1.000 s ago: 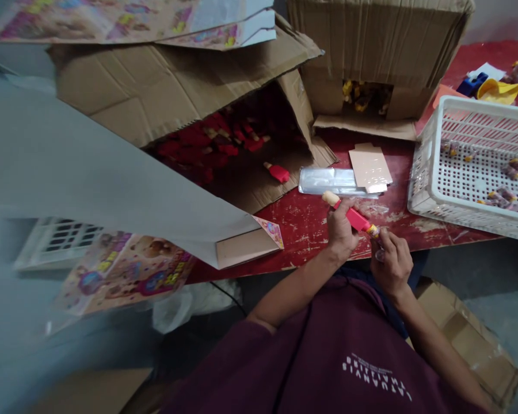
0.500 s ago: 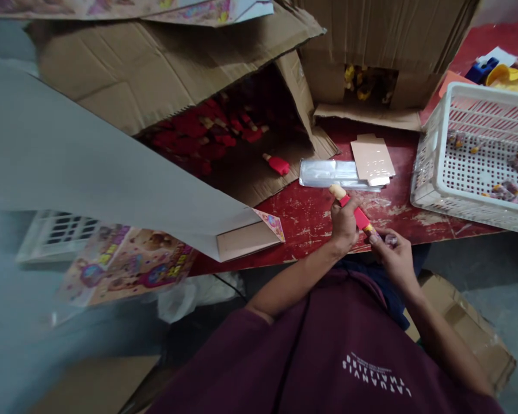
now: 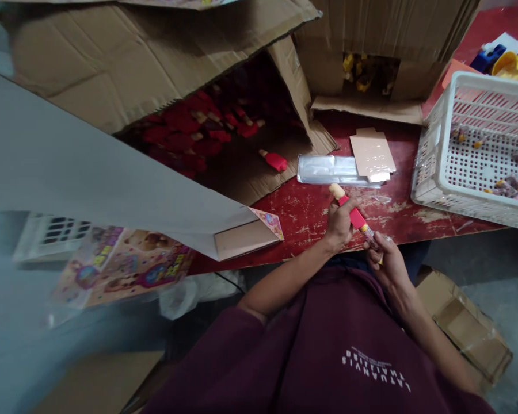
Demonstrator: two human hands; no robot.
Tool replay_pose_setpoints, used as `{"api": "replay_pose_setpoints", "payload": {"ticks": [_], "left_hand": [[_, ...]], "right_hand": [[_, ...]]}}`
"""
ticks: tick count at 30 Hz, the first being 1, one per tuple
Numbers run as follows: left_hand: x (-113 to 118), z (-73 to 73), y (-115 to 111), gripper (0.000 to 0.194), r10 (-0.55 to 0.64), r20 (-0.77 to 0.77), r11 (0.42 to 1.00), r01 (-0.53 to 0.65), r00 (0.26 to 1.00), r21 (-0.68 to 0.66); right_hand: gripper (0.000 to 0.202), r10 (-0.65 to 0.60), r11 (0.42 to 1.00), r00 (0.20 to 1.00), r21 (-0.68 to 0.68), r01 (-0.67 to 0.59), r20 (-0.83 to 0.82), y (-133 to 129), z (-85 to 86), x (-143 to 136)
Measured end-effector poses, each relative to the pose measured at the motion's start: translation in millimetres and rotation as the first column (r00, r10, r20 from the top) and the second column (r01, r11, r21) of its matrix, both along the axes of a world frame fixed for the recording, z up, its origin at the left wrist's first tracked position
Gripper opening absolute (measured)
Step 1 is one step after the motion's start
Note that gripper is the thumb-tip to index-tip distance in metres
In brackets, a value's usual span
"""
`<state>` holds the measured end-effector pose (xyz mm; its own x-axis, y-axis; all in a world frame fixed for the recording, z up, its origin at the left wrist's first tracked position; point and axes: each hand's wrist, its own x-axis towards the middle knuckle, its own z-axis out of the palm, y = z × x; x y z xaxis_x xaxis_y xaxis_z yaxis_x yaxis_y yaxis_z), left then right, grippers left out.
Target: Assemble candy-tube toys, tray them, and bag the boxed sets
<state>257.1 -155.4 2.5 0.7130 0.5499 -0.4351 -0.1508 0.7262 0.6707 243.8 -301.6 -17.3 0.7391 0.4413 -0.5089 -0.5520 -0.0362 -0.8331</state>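
My left hand [image 3: 339, 224] is closed around a red plastic toy piece [image 3: 356, 218] with a cream-coloured knobbly top [image 3: 336, 191] pointing away from me. At its near end, a clear tube with yellow ends and small coloured contents [image 3: 370, 234] lines up with the red piece. My right hand [image 3: 387, 259] has its fingers wrapped round this tube; a yellow end shows below the fingers. Whether the two parts are joined or only touching, I cannot tell. Another red piece [image 3: 275, 161] lies on the flap of the open carton beyond my left hand.
A cardboard carton [image 3: 86, 75] holds many red pieces; a second carton [image 3: 328, 75] shows yellow parts through an opening. Clear plastic bags [image 3: 323, 169] and a flat card [image 3: 371, 152] lie on the red table [image 3: 302, 213]. A white basket [image 3: 431, 172] with several tubes stands right.
My right hand has shifted slightly downward along the tube, and more of the tube shows between the hands. My left hand still grips the red piece. The view has shifted a little.
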Motion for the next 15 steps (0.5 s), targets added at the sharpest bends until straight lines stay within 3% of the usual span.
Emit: {"api": "replay_pose_setpoints", "payload": {"ticks": [1, 3, 5, 6, 7, 10, 12, 13, 15], "left_hand": [[0.2, -2.2, 1.8, 0.035, -0.022, -0.006, 1.000, 0.022, 1.000, -0.004], [0.6, -9.1, 4.6, 0.033, -0.034, -0.044, 0.999, 0.033, 0.998, -0.012], [0.1, -19.1, 4.7, 0.033, 0.004, -0.097, 1.000, -0.005, 0.995, -0.009], [-0.5, -24.9, 3.7, 0.033, 0.025, -0.117, 1.000, -0.025, 0.993, 0.002], [-1.1, -31.2, 2.2, 0.034, 0.030, -0.133, 0.999, -0.028, 0.991, 0.019], [0.0, -49.3, 2.5, 0.037, -0.043, -0.174, 0.996, 0.055, 0.984, 0.065], [5.8, -57.3, 14.6, 0.038, -0.061, -0.232, 0.986, 0.094, 0.971, 0.134], [10.5, -59.1, 26.4, 0.037, -0.008, -0.282, 0.975, 0.070, 0.959, 0.212], [22.2, -57.5, 62.0, 0.033, 0.179, -0.369, 0.913, -0.014, 0.912, 0.409]], "right_hand": [[0.045, 0.016, 1.000, 1.000, -0.002, -0.016, -0.001, -1.1, -1.3, 0.8], [0.045, 0.021, 0.992, 0.971, -0.122, 0.009, 0.238, -3.3, -5.5, 0.9], [0.045, 0.061, 0.965, 0.845, -0.247, 0.085, 0.532, -4.8, -12.1, -0.7], [0.045, 0.087, 0.955, 0.793, -0.276, 0.105, 0.602, -5.0, -16.4, -1.8], [0.044, 0.102, 0.954, 0.784, -0.283, 0.097, 0.612, -4.6, -21.2, -2.7], [0.046, 0.090, 0.979, 0.908, -0.203, -0.006, 0.410, -0.9, -40.8, -0.7], [0.052, 0.110, 0.987, 0.943, -0.151, -0.064, 0.315, 1.8, -58.9, 8.4], [0.053, 0.138, 0.980, 0.923, -0.182, -0.076, 0.359, 2.4, -69.3, 15.8], [0.052, 0.234, 0.942, 0.804, -0.332, -0.049, 0.547, 1.2, -91.3, 35.8]]}}
